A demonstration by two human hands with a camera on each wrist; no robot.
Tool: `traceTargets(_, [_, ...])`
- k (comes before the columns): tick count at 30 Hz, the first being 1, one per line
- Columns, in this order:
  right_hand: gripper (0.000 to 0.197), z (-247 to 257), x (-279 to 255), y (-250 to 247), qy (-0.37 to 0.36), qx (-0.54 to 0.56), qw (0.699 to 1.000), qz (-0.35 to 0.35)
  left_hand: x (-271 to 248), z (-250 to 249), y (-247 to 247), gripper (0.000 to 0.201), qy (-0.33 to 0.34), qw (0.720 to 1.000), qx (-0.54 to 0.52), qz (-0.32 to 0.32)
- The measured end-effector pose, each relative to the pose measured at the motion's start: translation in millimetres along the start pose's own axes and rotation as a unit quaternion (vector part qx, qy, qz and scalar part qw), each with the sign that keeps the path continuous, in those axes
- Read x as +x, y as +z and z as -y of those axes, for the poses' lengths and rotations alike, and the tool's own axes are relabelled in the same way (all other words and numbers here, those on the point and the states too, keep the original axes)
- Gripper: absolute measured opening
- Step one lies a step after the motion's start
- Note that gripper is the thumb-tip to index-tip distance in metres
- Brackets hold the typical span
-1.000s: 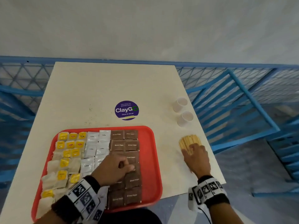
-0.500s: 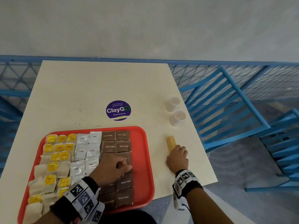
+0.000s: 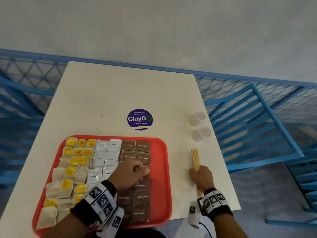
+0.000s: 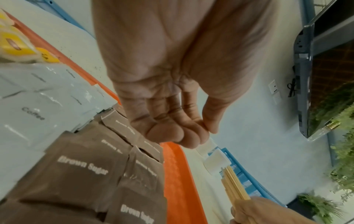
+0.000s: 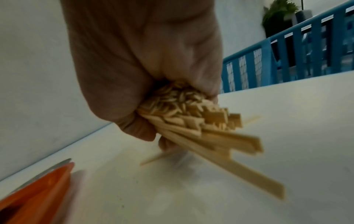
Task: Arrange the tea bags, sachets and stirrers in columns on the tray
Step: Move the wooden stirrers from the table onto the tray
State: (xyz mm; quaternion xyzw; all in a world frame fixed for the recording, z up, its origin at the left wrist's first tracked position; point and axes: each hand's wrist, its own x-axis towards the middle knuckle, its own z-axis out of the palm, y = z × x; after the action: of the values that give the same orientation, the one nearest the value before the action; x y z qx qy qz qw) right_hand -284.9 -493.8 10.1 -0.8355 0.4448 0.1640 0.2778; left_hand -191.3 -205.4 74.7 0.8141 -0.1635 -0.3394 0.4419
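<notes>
A red tray (image 3: 161,169) holds yellow-tagged tea bags (image 3: 73,162) on the left, white coffee sachets (image 3: 104,157) in the middle and brown sugar sachets (image 3: 135,157) on the right. My left hand (image 3: 135,170) sits over the brown sugar column with curled fingers. The left wrist view shows that hand (image 4: 182,136) holding nothing, thumb against the fingers. To the right of the tray, my right hand (image 3: 201,176) grips a bundle of wooden stirrers (image 3: 195,158) just above the table. In the right wrist view, the stirrers (image 5: 220,136) fan out of the fist (image 5: 153,121).
Two white paper cups (image 3: 197,117) (image 3: 201,133) stand near the right edge of the cream table (image 3: 120,93). A purple round sticker (image 3: 139,119) lies beyond the tray. Blue railing (image 3: 257,117) runs behind and to the right of the table.
The stirrers lay fanned flat under my right hand; now they are gathered into a narrow bundle in its grip. My left hand has stayed on the brown sugar sachets.
</notes>
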Motion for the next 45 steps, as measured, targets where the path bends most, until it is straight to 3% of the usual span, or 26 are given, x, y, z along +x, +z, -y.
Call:
traceTargets(3, [0.028, 6.7, -8.3, -8.4, -0.066, 0.006, 0.997, 0.024, -0.6, -9.8, -4.2, 0.025, 0.017, 1.0, -0.013, -0.023])
traceTargets(5, [0.019, 27.1, -26.4, -11.6, -0.143, -0.028, 0.989, 0.023, 2.4, -21.5, -3.1, 0.028, 0.029, 0.996, -0.042, -0.074])
traceTargets(7, [0.036, 54.2, -52.9, -12.7, -0.246, -0.075, 0.966, 0.035, 8.6, -33.2, -1.3, 0.032, 0.034, 0.983, -0.092, -0.155])
traceTargets(9, [0.055, 78.9, -78.0, -7.2, -0.343, -0.132, 0.929, 0.039, 12.8, -43.8, 2.9, 0.044, 0.034, 0.97, -0.144, -0.192])
traceTargets(12, [0.047, 108.6, -105.1, 1.8, -0.422, -0.134, 0.897, 0.013, 8.6, -58.1, 7.2, 0.042, 0.046, 0.97, -0.168, -0.171])
traceTargets(15, [0.055, 122.3, -114.2, -1.5, -0.422, -0.039, 0.906, 0.016, 4.2, -51.8, 4.3, 0.053, 0.061, 0.932, -0.306, -0.183])
traceTargets(17, [0.054, 131.1, -117.6, -3.7, -0.423, 0.003, 0.906, 0.025, 3.8, -44.6, 7.5, 0.067, 0.026, 0.91, -0.387, -0.145])
traceTargets(19, [0.048, 141.5, -123.1, -1.3, -0.452, -0.002, 0.892, 0.02, 5.2, -44.1, 16.9, 0.065, -0.032, 0.907, -0.406, -0.108])
traceTargets(23, [0.052, 151.8, -129.6, 3.9, -0.415, -0.069, 0.907, 0.017, 15.8, -56.1, 18.2, 0.051, -0.157, 0.818, -0.548, -0.075])
traceTargets(26, [0.043, 150.4, -126.8, 8.2, -0.412, -0.093, 0.906, 0.032, 19.2, -61.0, 17.0, 0.047, -0.222, 0.794, -0.565, 0.007])
traceTargets(29, [0.042, 148.3, -124.2, 8.6, -0.401, -0.099, 0.909, 0.054, 22.7, -60.8, 19.1, 0.049, -0.251, 0.767, -0.589, 0.042])
traceTargets(33, [0.065, 147.8, -119.1, 0.1, -0.387, -0.077, 0.911, 0.117, 30.5, -54.9, 21.0, 0.046, -0.264, 0.734, -0.624, 0.039])
traceTargets(36, [0.045, 141.0, -113.2, -18.8, -0.387, 0.006, 0.906, 0.173, 38.6, -51.1, 20.4, 0.034, -0.248, 0.717, -0.651, -0.03])
traceTargets(38, [0.022, 122.8, -98.6, -32.0, -0.358, 0.052, 0.921, 0.145, 42.8, -46.3, 12.9, 0.027, -0.226, 0.698, -0.672, -0.098])
traceTargets(40, [0.005, 86.5, -63.7, -39.0, -0.294, 0.042, 0.953, 0.054, 43.5, -37.9, 1.9, 0.028, -0.214, 0.707, -0.661, -0.133])
traceTargets(43, [0.021, 18.2, -17.8, -34.7, -0.14, -0.075, 0.987, 0.002, 37.8, -26.5, -12.2, 0.033, -0.2, 0.737, -0.631, -0.138])
traceTargets(45, [0.029, -19.2, -2.2, -24.6, -0.104, -0.098, 0.99, 0.006, 32.9, -24.0, -17.9, 0.034, -0.184, 0.745, -0.627, -0.133])
